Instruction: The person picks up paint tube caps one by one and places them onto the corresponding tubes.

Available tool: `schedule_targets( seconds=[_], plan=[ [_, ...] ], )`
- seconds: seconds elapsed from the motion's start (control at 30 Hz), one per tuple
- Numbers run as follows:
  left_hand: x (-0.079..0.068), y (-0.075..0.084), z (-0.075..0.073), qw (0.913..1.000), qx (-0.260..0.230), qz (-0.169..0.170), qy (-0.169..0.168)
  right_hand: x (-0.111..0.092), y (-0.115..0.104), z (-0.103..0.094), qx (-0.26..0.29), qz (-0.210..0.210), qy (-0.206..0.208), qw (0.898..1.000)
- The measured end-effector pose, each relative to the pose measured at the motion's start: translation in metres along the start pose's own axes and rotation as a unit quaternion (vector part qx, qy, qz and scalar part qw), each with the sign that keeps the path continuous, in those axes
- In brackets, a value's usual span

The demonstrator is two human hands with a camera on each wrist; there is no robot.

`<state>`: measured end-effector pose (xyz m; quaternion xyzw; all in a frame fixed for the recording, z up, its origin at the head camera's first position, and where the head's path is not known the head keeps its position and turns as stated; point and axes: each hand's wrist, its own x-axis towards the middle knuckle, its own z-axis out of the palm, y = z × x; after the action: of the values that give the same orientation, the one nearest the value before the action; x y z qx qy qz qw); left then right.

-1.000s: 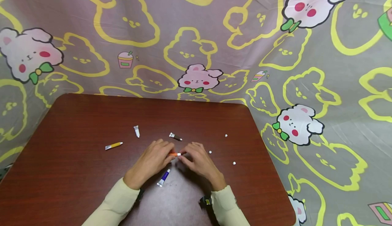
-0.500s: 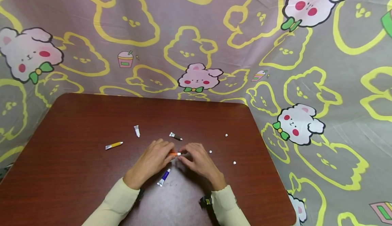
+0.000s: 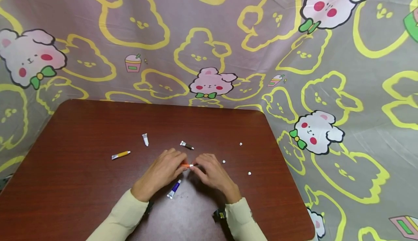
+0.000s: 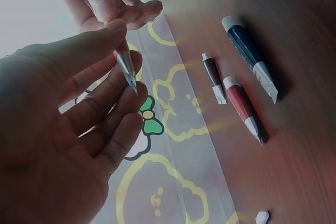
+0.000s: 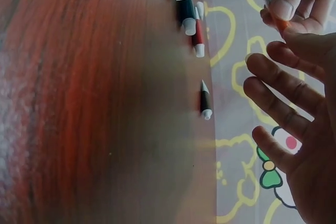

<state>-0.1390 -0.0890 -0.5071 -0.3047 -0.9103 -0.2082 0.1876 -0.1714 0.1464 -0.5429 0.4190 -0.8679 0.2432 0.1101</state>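
My left hand [image 3: 166,165] pinches an orange paint tube [image 3: 185,166] between thumb and fingers; its silvery crimped end [image 4: 125,66] shows in the left wrist view. The thumb and a finger of my right hand [image 3: 211,169] are on the tube's white cap [image 3: 191,166], while its other fingers spread out in the right wrist view. Just below the hands lies a purple paint tube [image 3: 174,188]. Beyond them is a dark brown tube [image 3: 187,145]. The wrist views also show a red tube [image 4: 242,103] and a dark green tube [image 4: 249,51], which the hands hide from the head view.
Further left on the brown table [image 3: 98,125] lie a yellow tube [image 3: 121,155] and a white tube [image 3: 145,139]. Three small white caps [image 3: 224,162] are scattered to the right of the hands. A patterned curtain [image 3: 209,34] hangs behind the table and along its right side.
Both hands stay in place around the orange tube. Only slight finger and tube movement shows at the cap; the other tubes and loose caps stay put.
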Motion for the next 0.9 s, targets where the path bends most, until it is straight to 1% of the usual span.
schedule_targets(
  seconds=[0.17,0.3,0.53,0.73,0.9],
  plan=[
    [-0.001,-0.001,0.001,0.9998,-0.015,0.009,0.004,-0.001,-0.001,0.001,-0.010,0.010,-0.017,1.000],
    [-0.001,0.000,0.000,0.9998,-0.016,0.009,0.004,-0.002,0.000,0.001,-0.014,0.011,-0.015,1.000],
    [-0.004,-0.001,0.000,1.0000,0.001,-0.004,-0.007,-0.003,0.003,0.000,-0.005,0.026,-0.010,1.000],
    [-0.010,-0.004,-0.001,0.9997,0.001,-0.022,-0.013,-0.006,0.008,0.000,-0.014,0.024,-0.001,1.000],
    [-0.016,-0.007,-0.001,0.9995,0.000,-0.028,-0.015,-0.009,0.011,0.001,-0.018,0.040,-0.008,0.999]
  ],
)
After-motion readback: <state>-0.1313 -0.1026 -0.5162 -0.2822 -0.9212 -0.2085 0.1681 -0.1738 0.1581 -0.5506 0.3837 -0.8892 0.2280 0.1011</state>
